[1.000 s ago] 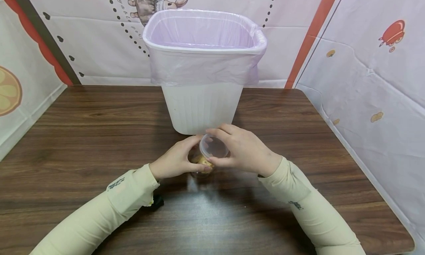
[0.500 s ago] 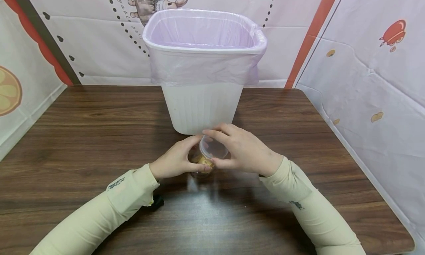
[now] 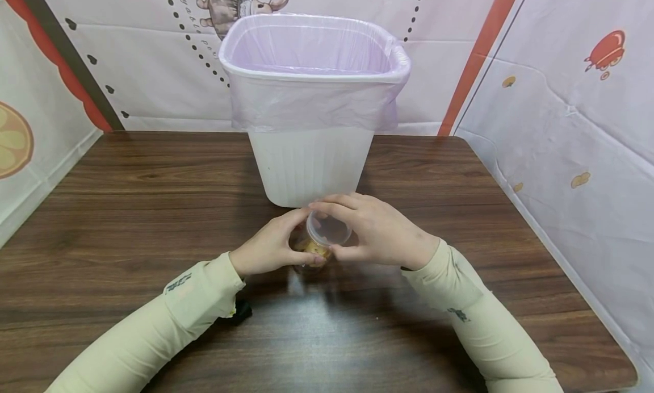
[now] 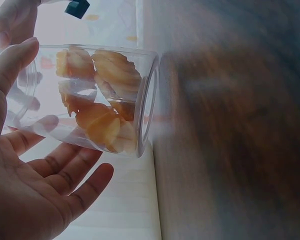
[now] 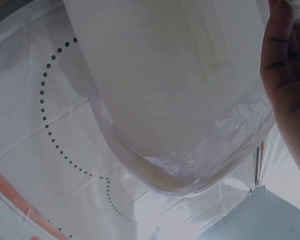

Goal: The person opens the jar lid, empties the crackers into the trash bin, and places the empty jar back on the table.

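Note:
A clear plastic jar (image 4: pixel 47 90) stands on the table between both hands, in front of the bin. Several golden-brown pieces (image 4: pixel 102 122), perhaps pastry or dried fruit, lie in its lower part. On top sits a round, see-through lid (image 3: pixel 329 228). My left hand (image 3: pixel 271 248) grips the jar from the left, its thumb on the near side; in the left wrist view some of its lower fingers stand off the wall. My right hand (image 3: pixel 383 228) holds the lid's rim, thumb near and fingers at the far edge. Only part of this hand (image 5: pixel 285 75) shows in the right wrist view.
A tall white bin (image 3: pixel 311 160) with a thin lilac liner (image 3: pixel 311 106) folded over its rim stands just behind the jar. Dark wood-grain table (image 3: pixel 128 211) spreads around. Printed cloth (image 3: pixel 562 97) walls the back and sides. A small black object (image 3: pixel 240 313) lies beside the left sleeve.
On the lid, my right fingertips have shifted left and the thumb right, a small counter-clockwise turn seen from above. My left hand and the jar stay in place.

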A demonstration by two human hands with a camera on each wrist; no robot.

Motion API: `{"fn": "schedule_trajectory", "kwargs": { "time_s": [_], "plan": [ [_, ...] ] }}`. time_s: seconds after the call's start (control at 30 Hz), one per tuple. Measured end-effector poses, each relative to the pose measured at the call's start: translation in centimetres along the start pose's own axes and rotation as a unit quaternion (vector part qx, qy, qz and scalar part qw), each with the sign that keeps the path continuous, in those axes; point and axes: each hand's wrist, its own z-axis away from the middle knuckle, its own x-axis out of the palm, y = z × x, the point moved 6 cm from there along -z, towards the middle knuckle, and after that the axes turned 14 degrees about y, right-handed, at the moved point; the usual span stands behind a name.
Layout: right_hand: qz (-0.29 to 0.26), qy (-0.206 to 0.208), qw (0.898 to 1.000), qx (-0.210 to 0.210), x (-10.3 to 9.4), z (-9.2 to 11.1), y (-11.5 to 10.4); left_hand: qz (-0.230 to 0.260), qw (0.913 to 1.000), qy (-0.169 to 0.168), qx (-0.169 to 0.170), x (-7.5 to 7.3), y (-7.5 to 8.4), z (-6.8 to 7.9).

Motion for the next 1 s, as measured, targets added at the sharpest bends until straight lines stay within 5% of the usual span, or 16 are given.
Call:
{"fn": "schedule_trajectory", "kwargs": {
  "time_s": [0.47, 1.0],
  "plan": [
    [-0.004, -0.004, 1.0, 0.02, -0.04, 0.03, -0.16, 0.009, 0.9998, 0.001, -0.015, -0.03, 0.27, 0.16],
    [0.074, 0.04, 0.994, 0.065, -0.33, 0.07, 0.21, 0.005, 0.9999, 0.009, 0.004, -0.03, 0.45, 0.13]
  ]
}}
